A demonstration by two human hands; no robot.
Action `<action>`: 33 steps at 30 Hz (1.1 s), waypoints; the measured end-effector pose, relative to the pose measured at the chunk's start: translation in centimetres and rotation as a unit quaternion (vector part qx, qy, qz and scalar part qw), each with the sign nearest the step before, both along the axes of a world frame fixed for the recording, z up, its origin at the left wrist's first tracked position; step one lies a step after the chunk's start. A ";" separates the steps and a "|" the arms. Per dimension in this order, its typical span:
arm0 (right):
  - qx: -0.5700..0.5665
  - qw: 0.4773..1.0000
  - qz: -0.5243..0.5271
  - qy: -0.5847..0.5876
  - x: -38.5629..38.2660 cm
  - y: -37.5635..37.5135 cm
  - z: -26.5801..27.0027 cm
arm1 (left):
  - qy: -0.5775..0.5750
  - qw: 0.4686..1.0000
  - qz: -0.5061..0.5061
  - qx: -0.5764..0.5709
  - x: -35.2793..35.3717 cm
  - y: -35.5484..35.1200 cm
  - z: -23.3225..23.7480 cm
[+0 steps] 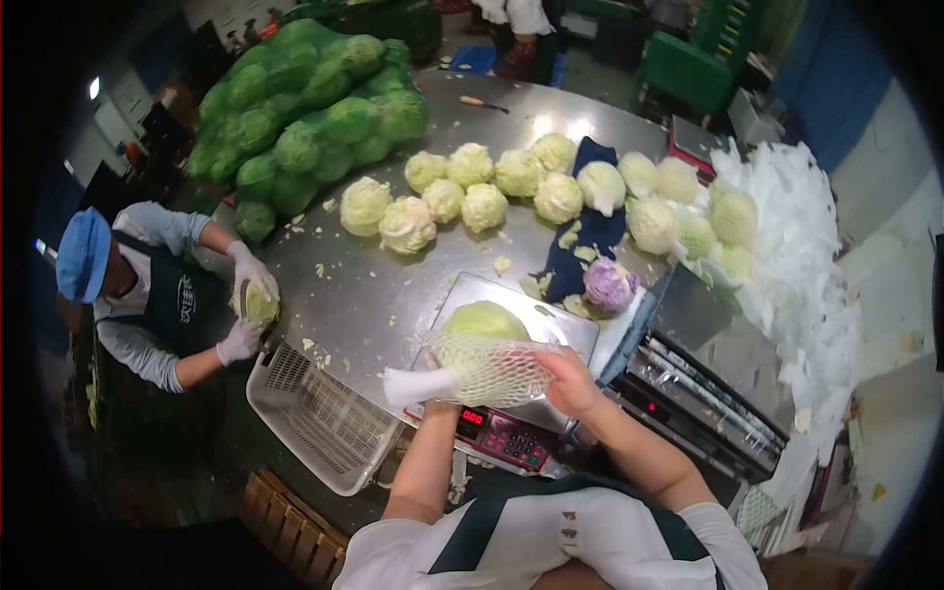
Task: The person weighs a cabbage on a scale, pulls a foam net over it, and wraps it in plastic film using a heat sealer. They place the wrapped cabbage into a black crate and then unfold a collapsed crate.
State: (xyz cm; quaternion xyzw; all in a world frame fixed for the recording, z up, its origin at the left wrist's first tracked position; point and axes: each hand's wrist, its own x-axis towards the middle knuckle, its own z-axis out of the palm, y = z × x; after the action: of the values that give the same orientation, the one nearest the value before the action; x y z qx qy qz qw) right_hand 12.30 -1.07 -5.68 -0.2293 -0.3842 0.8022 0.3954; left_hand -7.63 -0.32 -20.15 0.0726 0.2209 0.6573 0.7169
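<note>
In the head view a white foam net sleeve (pixel 501 372) is stretched out in front of me, its bunched white tail pointing left. My right hand (pixel 570 383) grips the sleeve's right end between thumb and fingers. My left hand (pixel 442 401) is at the sleeve's left part, mostly covered by the netting, so its fingers do not show. Just beyond the netting is a pale green cabbage (pixel 484 320) on the metal pan of a scale (pixel 560 329); the sleeve overlaps its near side. The red display (pixel 473 417) reads 0.00.
Several trimmed cabbages (pixel 484 207) stand across the steel table (pixel 344 285), beside a purple one (pixel 611 284) on dark cloth. White foam nets (pixel 787 216) pile at right, near a wrapping machine (pixel 703 383). A gloved co-worker (pixel 162 285) holds a cabbage beside a crate (pixel 324 423).
</note>
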 end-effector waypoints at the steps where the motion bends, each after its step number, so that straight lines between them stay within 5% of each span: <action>1: -0.111 0.987 0.096 0.071 0.9 -1.3 1.1 | -0.003 0.999 0.007 0.041 0.4 -0.6 -2.3; 2: -0.216 0.947 0.189 0.145 2.3 -2.5 1.6 | -0.007 0.998 -0.021 0.051 0.9 -0.7 -1.7; 3: -0.216 0.944 0.249 0.014 3.9 -3.6 0.5 | 0.000 0.996 -0.073 0.042 1.3 -0.4 -0.9; 7: -0.090 0.946 0.309 -0.027 7.8 -5.6 -0.2 | 0.034 0.957 -0.286 0.022 5.5 1.5 3.2; 10: -0.149 0.969 0.141 0.140 11.2 -4.5 3.5 | 0.014 0.918 -0.397 -0.004 10.7 0.3 3.7; 11: -0.147 0.967 -0.033 0.204 11.7 -4.9 5.8 | -0.003 0.909 -0.415 -0.017 12.4 -0.5 3.5; 14: -0.359 0.887 -0.224 0.185 17.8 -8.0 -0.5 | -0.048 0.896 -0.440 -0.041 16.4 -2.2 3.5; 15: -0.186 0.950 -0.149 0.199 20.5 -10.2 -6.6 | -0.060 0.894 -0.442 -0.046 17.8 -2.1 4.1; 16: -0.124 0.950 -0.283 0.036 20.5 -12.0 -7.0 | -0.073 0.893 -0.442 -0.050 19.5 -1.7 5.0; 18: -0.018 0.836 -0.470 -0.282 21.5 -12.8 -2.6 | -0.085 0.888 -0.448 -0.063 24.0 -1.4 9.9; 19: 0.103 0.791 -0.560 -0.222 24.6 -12.3 0.1 | -0.046 0.902 -0.429 0.019 26.8 -1.5 10.9; 20: 0.169 0.806 -0.551 -0.134 25.4 -11.7 2.2 | -0.006 0.911 -0.400 0.096 29.5 -1.6 12.0; 22: 0.268 0.650 -0.533 -0.471 29.2 -9.2 1.2 | -0.008 0.910 -0.412 0.050 33.6 -2.0 12.4; 23: 0.184 0.686 -0.580 -0.398 32.3 -7.2 -1.8 | 0.008 0.903 -0.425 0.064 35.4 -2.3 13.0; 24: 0.111 0.817 -0.524 -0.214 34.3 -6.6 1.2 | 0.022 0.895 -0.439 0.079 37.1 -2.6 13.6; 26: 0.045 0.866 -0.466 -0.176 39.6 -3.6 -0.5 | 0.083 0.891 -0.443 0.042 39.7 -3.3 14.3; 30: -0.102 0.916 -0.364 -0.131 43.5 -1.1 -1.9 | 0.168 0.857 -0.486 -0.037 41.8 -3.3 14.8; 33: -0.075 0.910 -0.310 -0.266 44.7 -0.9 -1.4 | 0.171 0.787 -0.592 -0.036 39.1 -1.1 14.9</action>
State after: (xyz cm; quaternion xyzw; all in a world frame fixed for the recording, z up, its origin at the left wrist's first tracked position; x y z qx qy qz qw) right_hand 56.97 -2.00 -7.12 -0.5707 -0.3230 0.5751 0.4891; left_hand 31.48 -1.45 -5.29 0.2745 0.2765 0.0720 0.9182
